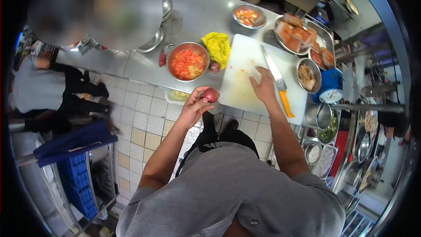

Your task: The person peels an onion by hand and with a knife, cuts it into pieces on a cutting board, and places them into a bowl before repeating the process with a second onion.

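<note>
Left hand grips an onion, centre frame.
I see the right hand spread flat on the board; the knife beside it points upper left.

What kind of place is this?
Most likely a restaurant kitchen: a long steel counter, a white cutting board with a big knife, and a metal bowl of chopped food. The left hand holds a red onion.
</note>
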`<state>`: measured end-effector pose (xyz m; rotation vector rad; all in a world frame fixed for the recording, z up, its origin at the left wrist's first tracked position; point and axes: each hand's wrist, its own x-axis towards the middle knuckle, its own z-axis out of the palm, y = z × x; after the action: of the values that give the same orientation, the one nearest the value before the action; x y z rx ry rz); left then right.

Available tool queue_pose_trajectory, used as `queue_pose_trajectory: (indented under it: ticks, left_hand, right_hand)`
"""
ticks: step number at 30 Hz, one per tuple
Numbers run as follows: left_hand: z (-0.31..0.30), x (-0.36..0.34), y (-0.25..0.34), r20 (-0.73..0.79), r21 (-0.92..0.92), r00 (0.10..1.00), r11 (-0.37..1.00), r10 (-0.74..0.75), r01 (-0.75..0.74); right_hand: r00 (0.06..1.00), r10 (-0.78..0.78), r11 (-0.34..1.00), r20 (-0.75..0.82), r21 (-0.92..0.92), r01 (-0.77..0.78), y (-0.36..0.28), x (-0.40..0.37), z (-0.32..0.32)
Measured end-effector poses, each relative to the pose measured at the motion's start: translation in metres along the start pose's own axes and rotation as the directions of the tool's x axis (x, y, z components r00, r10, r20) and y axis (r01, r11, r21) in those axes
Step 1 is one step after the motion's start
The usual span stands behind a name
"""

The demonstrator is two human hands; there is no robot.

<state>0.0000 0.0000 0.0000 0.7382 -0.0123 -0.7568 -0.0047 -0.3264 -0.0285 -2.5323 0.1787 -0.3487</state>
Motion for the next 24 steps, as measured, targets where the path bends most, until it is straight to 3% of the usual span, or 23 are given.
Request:
queue_pose_trajectory:
  ticks: [2, 3, 4, 5, 7, 9, 10, 12, 15, 19, 21, 22, 24]
  left_hand:
    - [-0.005, 0.01, -0.024, -0.123, 0.327, 0.992, 0.944, 0.0, 0.04]
    - [-0.014, 0.034, -0.006, -0.1, 0.449, 0.994, 0.893, 0.045, 0.004]
    - [-0.006, 0.042, -0.03, -0.036, 0.675, 0.983, 0.729, 0.18, -0.109]
    - [-0.001, 0.049, -0.05, 0.066, 0.847, 0.954, 0.488, 0.293, -0.209]
    - [0.049, 0.054, -0.066, 0.022, 0.869, 0.971, 0.476, 0.237, -0.136]
    - [0.07, 0.077, -0.079, 0.215, 0.945, 0.946, 0.193, 0.245, -0.264]
    - [0.078, 0.089, -0.084, 0.23, 0.946, 0.951, 0.182, 0.208, -0.268]
    - [0.097, 0.113, -0.105, 0.281, 0.932, 0.939, 0.176, 0.197, -0.316]
    - [0.098, 0.14, -0.129, 0.453, 0.884, 0.866, 0.022, 0.21, -0.468]
    - [0.082, 0.151, -0.145, 0.505, 0.843, 0.826, 0.063, 0.252, -0.534]
    - [0.077, 0.152, -0.149, 0.515, 0.836, 0.788, 0.006, 0.336, -0.549]
    - [0.076, 0.152, -0.152, 0.467, 0.859, 0.814, 0.044, 0.346, -0.511]
    - [0.072, 0.152, -0.157, 0.466, 0.86, 0.818, 0.044, 0.337, -0.508]
  right_hand:
    - [0.995, 0.092, 0.984, -0.039, -0.146, -0.097, 0.014, -0.039, -0.044]
    - [0.967, 0.246, 0.957, -0.065, -0.142, -0.253, 0.009, -0.027, -0.036]
    - [0.905, 0.425, 0.871, -0.017, -0.265, -0.414, 0.013, -0.043, -0.061]
    - [0.897, 0.441, 0.861, -0.018, -0.272, -0.429, 0.03, -0.056, -0.068]
    - [0.947, 0.32, 0.893, 0.012, -0.339, -0.297, 0.064, -0.079, -0.065]
    - [0.947, 0.322, 0.915, 0.001, -0.257, -0.311, 0.084, -0.069, -0.056]
    - [0.949, 0.315, 0.931, -0.006, -0.193, -0.311, 0.096, -0.067, -0.054]
    - [0.918, 0.392, 0.905, 0.06, -0.204, -0.373, 0.089, -0.061, -0.073]
    - [0.856, 0.496, 0.863, 0.145, -0.198, -0.466, 0.05, -0.073, -0.11]
    - [0.892, 0.419, 0.906, 0.166, -0.02, -0.422, 0.031, -0.13, -0.112]
    - [0.911, 0.387, 0.919, 0.143, 0.02, -0.394, 0.036, -0.164, -0.088]
    - [0.82, 0.488, 0.872, 0.299, -0.128, -0.472, 0.028, -0.169, -0.099]
    - [0.783, 0.538, 0.841, 0.313, -0.141, -0.522, 0.01, -0.179, -0.112]
